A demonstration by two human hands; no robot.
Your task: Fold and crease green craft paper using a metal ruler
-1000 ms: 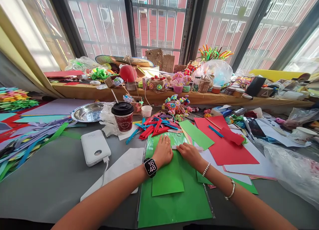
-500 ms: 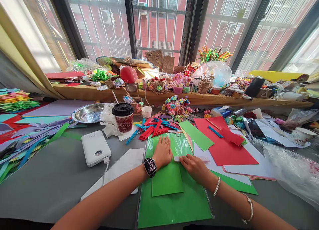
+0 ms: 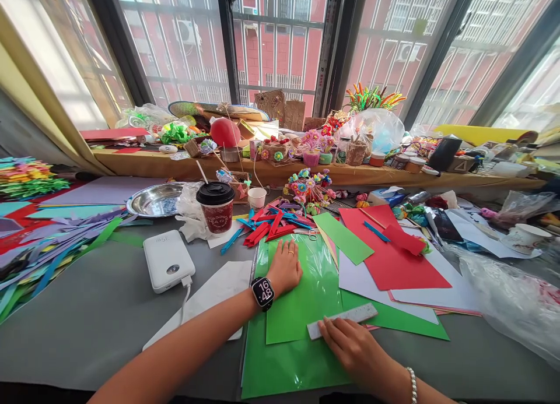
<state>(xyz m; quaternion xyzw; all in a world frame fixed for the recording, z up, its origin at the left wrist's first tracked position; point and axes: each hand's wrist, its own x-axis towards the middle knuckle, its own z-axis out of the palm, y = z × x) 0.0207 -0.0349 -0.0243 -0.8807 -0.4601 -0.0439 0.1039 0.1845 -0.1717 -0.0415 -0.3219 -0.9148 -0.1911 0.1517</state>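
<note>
My left hand (image 3: 284, 268), with a watch on its wrist, lies flat on a smaller green sheet of paper (image 3: 286, 322), fingers stretched forward. Under that sheet is a larger green pack of paper (image 3: 280, 372) in a clear plastic sleeve. My right hand (image 3: 350, 343) grips a pale, flat ruler (image 3: 361, 314) between thumb and fingers. The ruler lies slantwise near the smaller sheet's lower right corner and reaches past the pack's right edge. Part of the pack is hidden under my right hand and forearm.
Red and blue paper strips (image 3: 273, 222) lie beyond the pack, close to small scissors (image 3: 312, 235). A lidded coffee cup (image 3: 216, 208) and a white power bank (image 3: 168, 261) stand on the left. Red paper (image 3: 406, 270) and crumpled plastic (image 3: 507, 302) spread over the right side.
My right hand has moved down toward me with the ruler, from the middle of the smaller green sheet to its lower right corner. The left hand stays in place.
</note>
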